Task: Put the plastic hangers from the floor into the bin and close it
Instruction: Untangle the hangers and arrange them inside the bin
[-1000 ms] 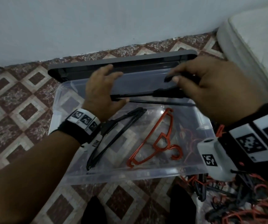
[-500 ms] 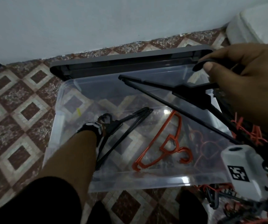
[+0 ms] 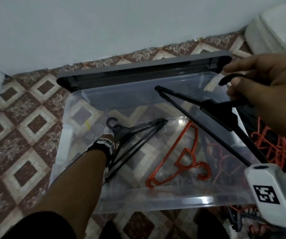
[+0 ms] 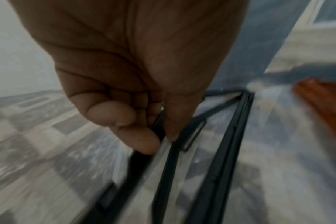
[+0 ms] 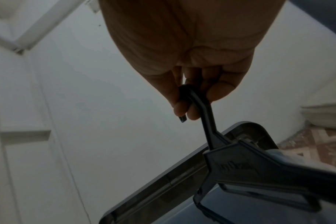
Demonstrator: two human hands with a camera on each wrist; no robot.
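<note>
One black hanger [image 5: 259, 171], thin, triangular; right hand [image 5: 184, 60] fingers [image 5: 182, 106] curl round its hook, body at 5 o'clock. Left hand [image 4: 134, 68] pinches another hanger [image 4: 220, 151].

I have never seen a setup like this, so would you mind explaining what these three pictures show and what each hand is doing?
No machine here: a person wears one camera on the head and one on each wrist. The head view looks down at a clear plastic bin on a tiled floor, its grey lid off and lying behind the bin. An orange hanger lies inside. The left hand, seen from its wrist camera, pinches a black hanger low in the bin. The right hand holds another black hanger by its hook above the bin. More hangers are piled on the floor to the right.
</note>
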